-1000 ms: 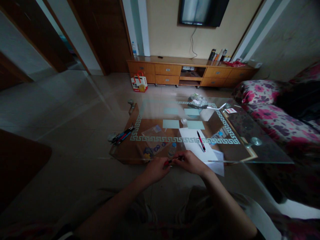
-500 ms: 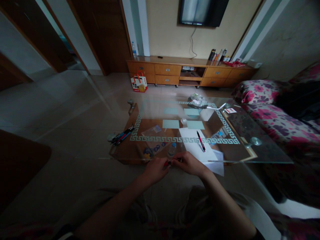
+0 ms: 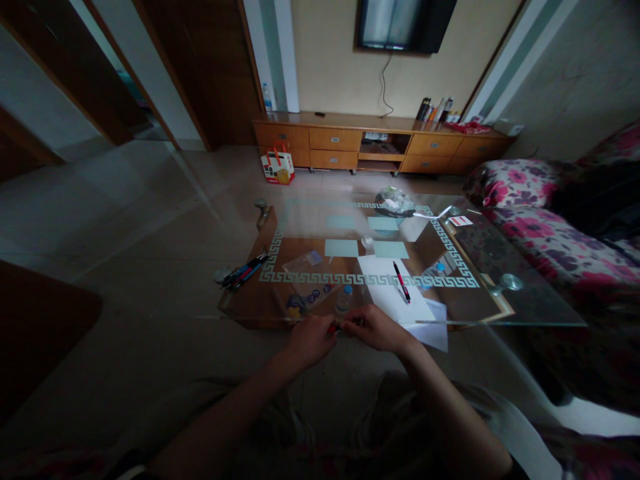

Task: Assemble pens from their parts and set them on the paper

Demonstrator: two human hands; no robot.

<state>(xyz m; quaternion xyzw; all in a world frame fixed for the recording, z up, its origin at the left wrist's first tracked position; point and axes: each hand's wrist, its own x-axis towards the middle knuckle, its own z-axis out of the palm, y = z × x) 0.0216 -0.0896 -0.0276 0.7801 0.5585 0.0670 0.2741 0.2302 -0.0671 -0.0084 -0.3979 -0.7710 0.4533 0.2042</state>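
A red and black pen [image 3: 334, 328] is held between my two hands at the near edge of the glass table [image 3: 540, 307]. My left hand [image 3: 314, 337] is closed around its red part. Fingers of my right hand [image 3: 376, 327] pinch its dark end, and much of the pen is hidden by both hands. Just beyond them, a second red and black pen [image 3: 401, 283] lies on a white sheet of paper [image 3: 383, 293]. Several pens [image 3: 245, 272] lie in a bundle toward the table's left end.
Through the glass, a small bottle with a blue cap [image 3: 345, 299] shows near my hands. At the table's far side sits a clear plastic bag [image 3: 395, 199]. A flowered sofa [image 3: 530, 230] flanks the right side, and a wooden cabinet [image 3: 335, 139] stands along the far wall.
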